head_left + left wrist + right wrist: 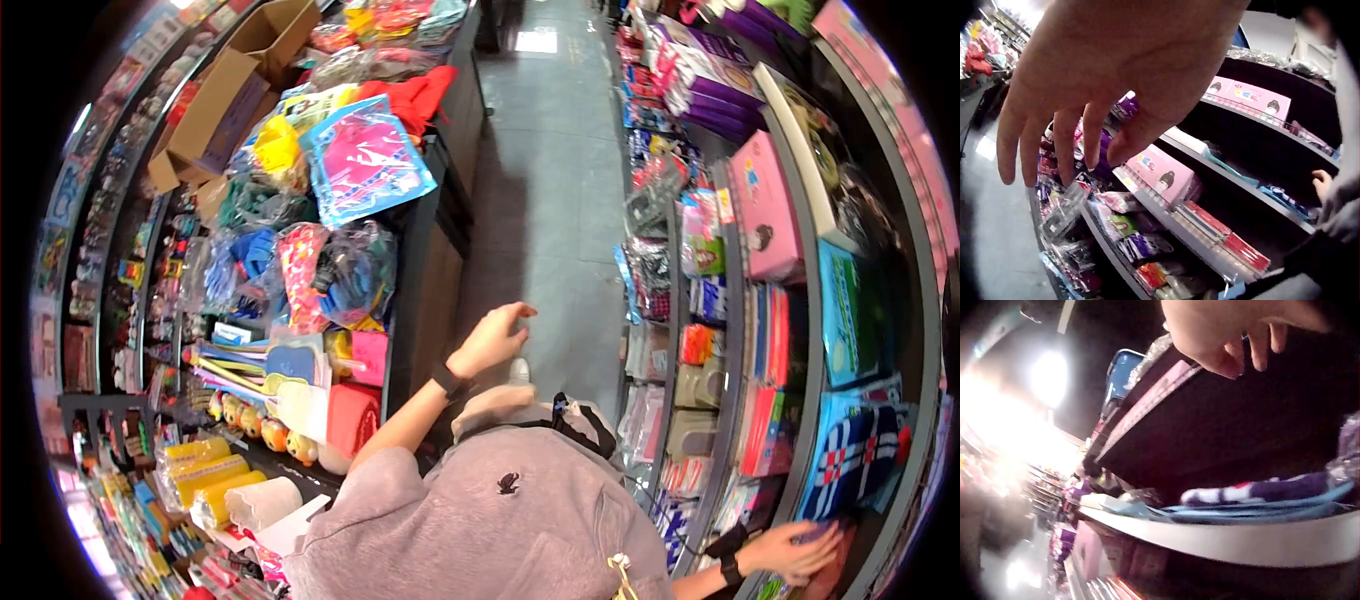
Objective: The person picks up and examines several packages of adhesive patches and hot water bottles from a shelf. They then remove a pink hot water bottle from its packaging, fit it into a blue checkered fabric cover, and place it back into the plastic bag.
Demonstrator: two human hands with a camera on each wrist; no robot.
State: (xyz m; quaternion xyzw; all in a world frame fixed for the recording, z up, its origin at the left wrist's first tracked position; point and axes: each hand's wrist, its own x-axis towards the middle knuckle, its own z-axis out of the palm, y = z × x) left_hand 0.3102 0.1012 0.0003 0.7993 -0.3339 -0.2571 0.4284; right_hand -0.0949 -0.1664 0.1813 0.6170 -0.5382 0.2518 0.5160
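Right wrist: plaid pack (1263,490) below right grip (1235,337), fingers loosely bent; left grip (492,340) spread.

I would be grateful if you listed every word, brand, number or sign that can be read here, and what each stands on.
No text can be read with certainty.
Green pack on the right-hand shelving: large lettering, too blurred.
Upper pink box: multicoloured lettering, too small and blurred.
Lower pink box: similar lettering, unreadable.
Purple packs: pale print, unreadable.
Yellow rolls: faint print, too small.
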